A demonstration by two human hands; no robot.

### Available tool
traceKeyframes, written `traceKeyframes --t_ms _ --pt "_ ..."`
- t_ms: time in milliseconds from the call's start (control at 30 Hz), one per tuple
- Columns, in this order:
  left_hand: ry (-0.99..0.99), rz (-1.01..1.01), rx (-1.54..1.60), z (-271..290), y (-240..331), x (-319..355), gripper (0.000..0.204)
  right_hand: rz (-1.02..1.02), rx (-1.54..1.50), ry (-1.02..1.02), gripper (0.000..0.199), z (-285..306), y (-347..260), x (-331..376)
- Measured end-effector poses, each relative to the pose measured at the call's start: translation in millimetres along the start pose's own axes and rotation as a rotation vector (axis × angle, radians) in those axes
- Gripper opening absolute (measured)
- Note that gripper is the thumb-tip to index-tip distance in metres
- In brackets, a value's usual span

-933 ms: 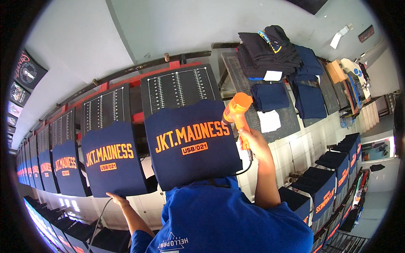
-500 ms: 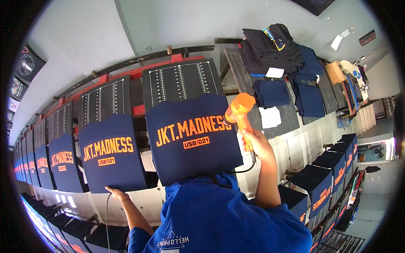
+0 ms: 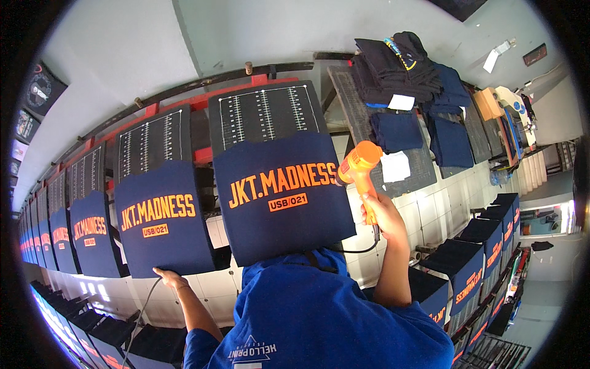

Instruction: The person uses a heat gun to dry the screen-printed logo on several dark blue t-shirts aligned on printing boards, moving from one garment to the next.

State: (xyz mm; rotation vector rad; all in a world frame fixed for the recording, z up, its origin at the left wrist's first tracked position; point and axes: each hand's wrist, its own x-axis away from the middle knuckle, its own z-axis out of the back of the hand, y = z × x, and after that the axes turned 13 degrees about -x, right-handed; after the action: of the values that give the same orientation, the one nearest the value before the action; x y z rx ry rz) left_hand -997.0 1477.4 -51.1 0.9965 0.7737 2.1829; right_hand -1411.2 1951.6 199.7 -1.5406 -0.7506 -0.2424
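Observation:
My right hand (image 3: 382, 212) is wrapped round the handle of an orange heat gun (image 3: 360, 157). Its nozzle points left, at the right end of the orange print on a navy shirt panel (image 3: 270, 221). That panel lies smooth over a dark printing board (image 3: 246, 117) with white ruler marks. From the handle's base a dark cord (image 3: 362, 250) curves left behind my blue shirt. At the lower edge of the neighbouring navy panel (image 3: 157, 240), my left hand (image 3: 171, 278) is closed with a thin cable (image 3: 145, 304) hanging from its fingers; the fingertips are partly hidden.
Similar boards with printed navy panels run in a row to the left along a red and black rail (image 3: 203, 101). More panels (image 3: 452, 261) stand lower right and lower left. Folded dark garments (image 3: 396, 134) are stacked on a worn table (image 3: 359, 104).
The heat gun has shifted slightly right and down with my right hand, and its cord bends further out. The cable below my left hand has swung left; that hand barely moved.

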Motion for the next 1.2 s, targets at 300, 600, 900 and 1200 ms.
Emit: traceKeyframes --t_ms 300,600,900,1200 --pt "0.002 0.009 -0.039 2 3 4 0.094 -0.016 -0.007 0.002 0.032 -8 4 8" --pt "0.034 -0.033 -0.039 0 4 8 0.094 -0.014 0.046 -0.070 0.030 -22 9 6" --pt "0.008 -0.009 -0.042 1 1 2 0.093 -0.031 0.032 -0.061 0.029 -30 -3 -7" --pt "-0.012 -0.015 0.023 1 2 7 0.093 0.033 0.015 -0.034 0.031 -41 -7 -30"
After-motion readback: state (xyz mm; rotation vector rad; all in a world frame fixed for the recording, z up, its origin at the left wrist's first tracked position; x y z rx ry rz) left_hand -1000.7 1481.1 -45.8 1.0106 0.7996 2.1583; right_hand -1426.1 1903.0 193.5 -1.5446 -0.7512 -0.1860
